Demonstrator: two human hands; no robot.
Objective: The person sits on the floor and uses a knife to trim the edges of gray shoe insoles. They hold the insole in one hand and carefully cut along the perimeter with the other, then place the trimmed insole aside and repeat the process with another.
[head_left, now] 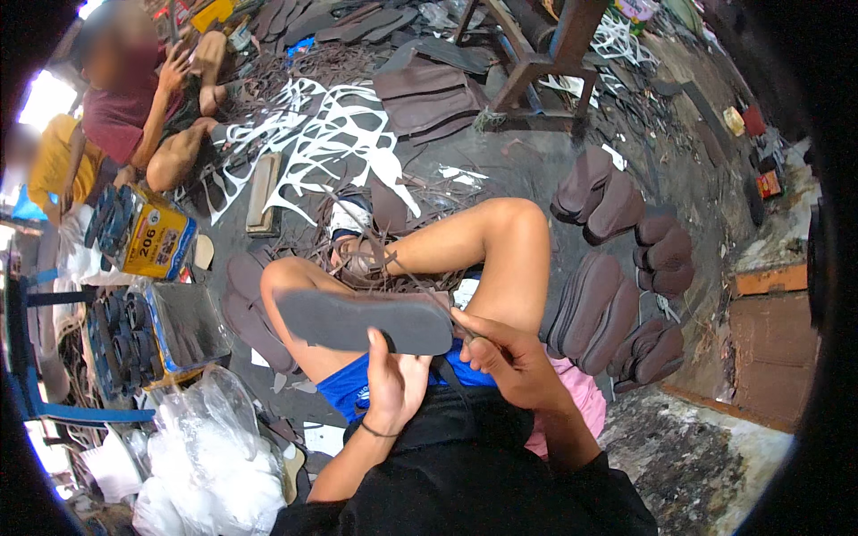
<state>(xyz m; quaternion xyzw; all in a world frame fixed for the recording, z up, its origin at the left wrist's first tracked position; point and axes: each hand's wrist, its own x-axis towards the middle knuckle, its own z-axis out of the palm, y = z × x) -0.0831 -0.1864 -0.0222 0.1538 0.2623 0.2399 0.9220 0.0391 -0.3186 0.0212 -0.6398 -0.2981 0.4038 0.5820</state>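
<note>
A dark grey shoe sole (375,323) lies level above my lap, its toe end at the left slightly blurred. My left hand (399,382) grips it from the near side, the thumb pressed on its upper face. At the sole's right end my right hand (511,359) is closed, with thumb and forefinger pinching a thin, dark, blade-like piece against the edge. Exactly what that piece is, I cannot tell. Brown trimmed strips (362,263) lie tangled around my feet beyond the sole.
Stacks of brown soles (590,313) stand at my right, with more soles (250,308) by my left knee. White cut-out sheet scraps (340,134) and a sharpening block (264,195) lie ahead. Clear plastic bags (210,456) fill the near left. Another person (134,116) sits far left.
</note>
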